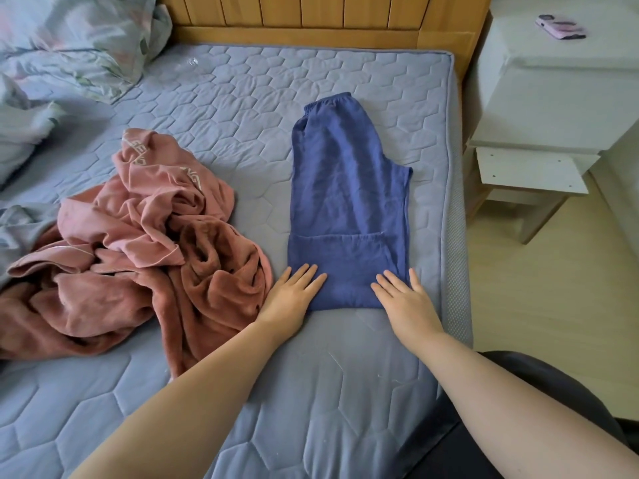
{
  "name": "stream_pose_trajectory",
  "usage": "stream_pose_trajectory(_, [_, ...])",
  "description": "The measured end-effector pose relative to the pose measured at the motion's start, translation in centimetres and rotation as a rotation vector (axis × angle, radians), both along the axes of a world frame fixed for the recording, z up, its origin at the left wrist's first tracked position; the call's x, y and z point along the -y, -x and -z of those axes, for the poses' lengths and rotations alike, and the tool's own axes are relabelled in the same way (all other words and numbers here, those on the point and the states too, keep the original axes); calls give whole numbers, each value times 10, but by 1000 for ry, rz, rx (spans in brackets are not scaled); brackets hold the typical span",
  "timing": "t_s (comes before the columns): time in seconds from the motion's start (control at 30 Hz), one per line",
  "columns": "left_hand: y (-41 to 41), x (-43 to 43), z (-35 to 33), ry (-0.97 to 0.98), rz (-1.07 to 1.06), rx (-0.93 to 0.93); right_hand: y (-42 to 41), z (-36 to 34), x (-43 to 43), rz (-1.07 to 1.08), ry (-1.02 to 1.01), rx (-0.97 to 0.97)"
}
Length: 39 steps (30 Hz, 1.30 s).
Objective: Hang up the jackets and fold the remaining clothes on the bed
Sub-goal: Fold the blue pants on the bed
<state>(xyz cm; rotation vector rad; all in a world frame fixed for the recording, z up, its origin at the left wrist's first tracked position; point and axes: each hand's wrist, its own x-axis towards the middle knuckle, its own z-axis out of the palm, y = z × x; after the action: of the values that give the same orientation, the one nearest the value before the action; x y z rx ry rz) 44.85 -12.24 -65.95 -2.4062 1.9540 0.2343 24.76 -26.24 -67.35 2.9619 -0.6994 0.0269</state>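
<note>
blue trousers: the soft blue trousers [349,202] with a stretchy waist lie flat on the right side of the bed, near its right edge. the waist is at the far end, toward the headboard. the near end is folded up over itself, so the cloth is double by the hands.
left hand: the left hand [294,295] lies flat on the near left corner of the blue trousers. its fingers are straight and close together. it grips nothing.
right hand: the right hand [404,299] lies flat on the near right corner of the blue trousers. its fingers are straight too, and it grips nothing.
pink clothes: a crumpled pile of fluffy pink clothes [138,243] with white letters on a strip sits on the left, just beside the blue trousers and the left hand.
bed: the bed [242,108] has a grey-blue quilted cover with six-sided stitching.
headboard: a yellow-brown wooden headboard [294,15] stands at the far end.
quilt: a pale flowery quilt [69,39] is bunched up in the far left corner.
bedside table: a white bedside table [553,108] stands to the right of the bed. a phone in a pink case [561,27] lies on top of it.
floor: a pale wooden floor [553,305] shows on the right.
</note>
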Motion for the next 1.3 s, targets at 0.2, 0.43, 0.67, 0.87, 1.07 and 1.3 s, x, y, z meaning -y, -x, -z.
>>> stream_pose_trajectory(0.2, [5, 0, -12, -6, 62, -46, 6, -16, -2, -101, 46, 18])
stream_pose_trajectory(0.43, [21, -2, -51, -266, 108, -154, 11, -66, -27, -32, -165, -353])
stream_pose_trajectory(0.67, [52, -11, -78, -670, 252, -308, 23, -91, -37, 72, -557, -544])
stream_pose_trajectory(0.87, [39, -13, -81, -707, 136, -548, 25, -100, -30, 72, -699, -589])
stream_pose_trajectory(1.07, [-13, -1, -94, -150, -157, -785, 13, -101, 20, 230, -613, -91])
stream_pose_trajectory(1.3, [-26, 41, -88, 413, -564, -620, -28, -115, 56, 378, -297, 313])
